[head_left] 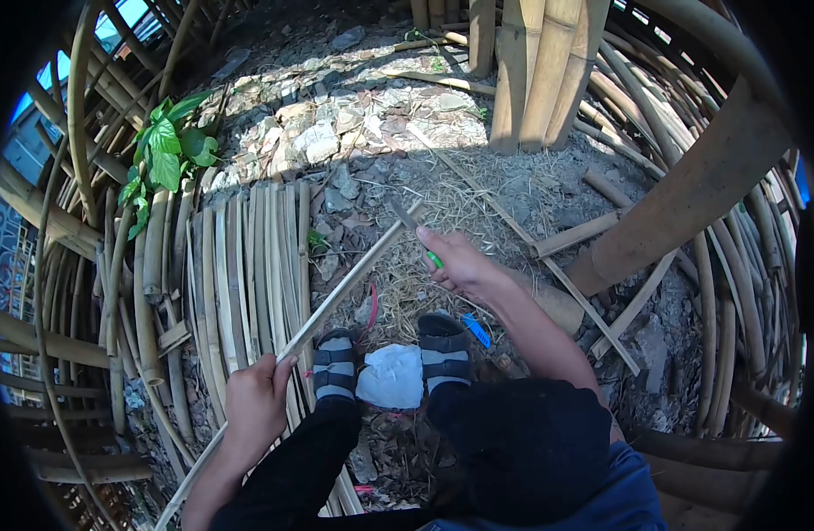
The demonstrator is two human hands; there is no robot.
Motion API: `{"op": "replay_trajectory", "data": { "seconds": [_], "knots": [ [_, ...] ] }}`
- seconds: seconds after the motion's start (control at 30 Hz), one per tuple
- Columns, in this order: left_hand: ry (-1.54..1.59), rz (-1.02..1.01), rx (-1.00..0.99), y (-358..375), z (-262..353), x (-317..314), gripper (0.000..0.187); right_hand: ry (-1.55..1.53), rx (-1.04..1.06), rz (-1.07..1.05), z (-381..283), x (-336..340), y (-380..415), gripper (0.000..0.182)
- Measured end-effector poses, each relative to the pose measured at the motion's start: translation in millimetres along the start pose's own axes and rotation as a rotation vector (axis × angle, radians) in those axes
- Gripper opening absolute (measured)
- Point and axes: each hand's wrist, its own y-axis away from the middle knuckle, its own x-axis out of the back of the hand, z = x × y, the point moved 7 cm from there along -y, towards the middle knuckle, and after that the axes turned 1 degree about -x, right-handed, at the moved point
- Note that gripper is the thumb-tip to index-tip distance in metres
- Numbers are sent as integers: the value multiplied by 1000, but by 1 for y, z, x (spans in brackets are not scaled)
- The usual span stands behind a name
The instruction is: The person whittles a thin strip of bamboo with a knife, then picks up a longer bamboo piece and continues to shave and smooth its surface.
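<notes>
A long, thin bamboo strip (343, 288) runs diagonally from the lower left up to the centre. My left hand (258, 403) is closed around its lower part, above my left leg. In my right hand (455, 261) is a knife (403, 214) with a green handle, its blade pointing up and left. The blade lies at or against the strip's upper end; whether they touch is hard to tell. My right fingers are wrapped round the handle.
Split bamboo strips (247, 274) lie side by side at the left. Thick bamboo poles (548, 80) stand at the upper right. A blue object (477, 331) lies near my right foot, and a pale stone (391, 378) sits between my feet.
</notes>
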Motion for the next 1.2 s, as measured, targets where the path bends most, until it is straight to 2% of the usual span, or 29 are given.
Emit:
{"op": "replay_trajectory", "data": {
  "seconds": [0.07, 0.2, 0.27, 0.33, 0.4, 0.47, 0.6, 0.67, 0.73, 0.8, 0.87, 0.9, 1.13, 1.2],
  "knots": [
    [3, 7, -11, -1, 1, 0, 41, 32, 8, -80, 8, -25, 6, 56],
    [9, 24, -23, 1, -1, 2, 41, 28, -16, -56, -3, 10, -3, 56],
    [1, 23, -33, 0, 0, 0, 41, 4, -29, -13, -2, -2, 3, 57],
    [-13, 6, -37, -1, 1, -2, 41, 71, -2, -67, 2, -26, 12, 58],
    [19, -3, 4, 1, -1, -1, 41, 26, 20, -95, 10, -11, -3, 58],
    [5, -6, 13, 2, -2, -1, 41, 77, -35, -35, 5, 11, -10, 58],
    [-16, -7, -3, 0, -1, -2, 41, 69, 18, -53, 9, -16, 0, 58],
    [-24, -16, 3, 3, -2, -2, 42, 100, -53, 14, 8, 0, -2, 58],
    [-19, -1, -3, -1, 0, -1, 42, 28, 18, 41, -3, 5, -3, 57],
    [17, -21, 2, 0, -1, -4, 42, 69, -32, -25, 6, -8, 0, 56],
    [2, -23, -3, 0, 2, -1, 42, 80, 85, -34, 6, -12, -1, 57],
    [-12, -23, -5, 2, 2, 0, 42, 68, -10, 54, -3, 7, 0, 57],
    [4, -51, 14, 2, 0, -5, 41, 101, 36, 6, 14, -4, -6, 57],
    [-6, -37, 1, 5, -2, -2, 41, -7, 7, 60, 14, 36, -18, 56]
  ]
}}
